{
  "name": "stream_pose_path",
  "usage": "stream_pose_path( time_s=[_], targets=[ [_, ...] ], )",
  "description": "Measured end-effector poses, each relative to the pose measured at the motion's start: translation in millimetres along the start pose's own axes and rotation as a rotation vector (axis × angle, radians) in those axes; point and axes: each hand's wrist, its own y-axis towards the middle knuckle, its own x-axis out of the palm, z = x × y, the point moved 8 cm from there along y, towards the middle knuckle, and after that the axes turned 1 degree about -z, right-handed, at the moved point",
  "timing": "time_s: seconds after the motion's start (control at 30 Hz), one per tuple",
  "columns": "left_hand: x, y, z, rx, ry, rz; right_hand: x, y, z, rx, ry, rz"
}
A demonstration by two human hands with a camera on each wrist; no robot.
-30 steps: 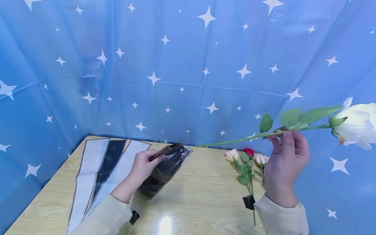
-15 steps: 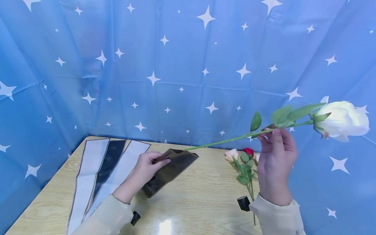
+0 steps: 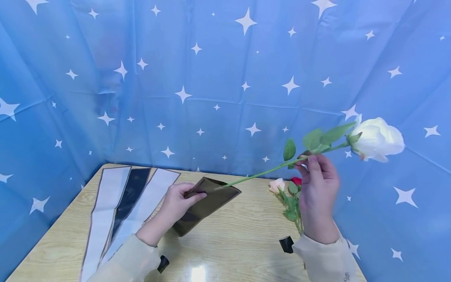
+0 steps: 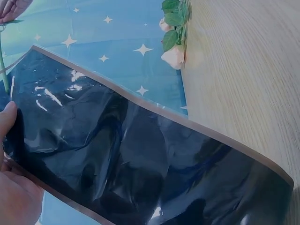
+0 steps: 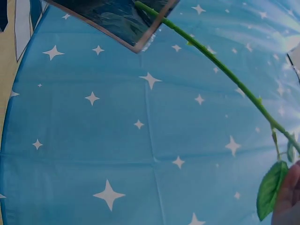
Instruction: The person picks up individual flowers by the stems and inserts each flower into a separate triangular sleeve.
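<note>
My left hand pinches the upper edge of a dark, glossy flower sleeve, which is held tilted above the table with its wide mouth toward the right. In my right hand is the green stem of a white rose, gripped just below the leaves between thumb and fingers. The stem slants down leftward, and its tip is at the sleeve's mouth. In the right wrist view the stem end overlaps the sleeve's opening. The left wrist view shows the sleeve spread wide with the thumb at its edge.
Flat flower sleeves, white and dark, lie fanned on the left of the wooden table. Pink and red roses with green leaves lie at the right, partly behind my right hand. A blue star-patterned curtain hangs behind the table.
My right hand has moved left with the white rose, bringing its stem tip to the sleeve's mouth. The sleeve has turned slightly, its mouth shifting right; my left hand has hardly moved.
</note>
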Motion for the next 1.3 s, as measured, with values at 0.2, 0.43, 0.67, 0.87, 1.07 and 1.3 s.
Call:
stream_pose_path(
  time_s=[0.2, 0.43, 0.67, 0.87, 1.07, 1.3],
  targets=[
    [5.3, 0.0, 5.0, 0.038, -0.01, 0.004, 7, -3.8, 9, 0.051, -0.043, -0.05],
    [6.7, -2.2, 6.2, 0.011, -0.032, -0.007, 12, -6.7, 16, 0.093, -0.123, -0.067],
    [10.6, -2.5, 6.0, -0.022, -0.036, -0.029, 17, -6.3, 18, 0.101, -0.173, -0.076],
    [14.9, -3.6, 6.7, -0.03, -0.051, -0.044, 20, -6.6, 21, 0.126, -0.236, -0.067],
    [16.0, -4.9, 14.4, -0.033, -0.04, -0.044, 22, -8.1, 25, 0.157, -0.303, -0.065],
    [20.8, -4.6, 12.0, -0.001, -0.033, -0.046, 20, -12.5, 34, 0.221, -0.367, -0.035]
  ],
)
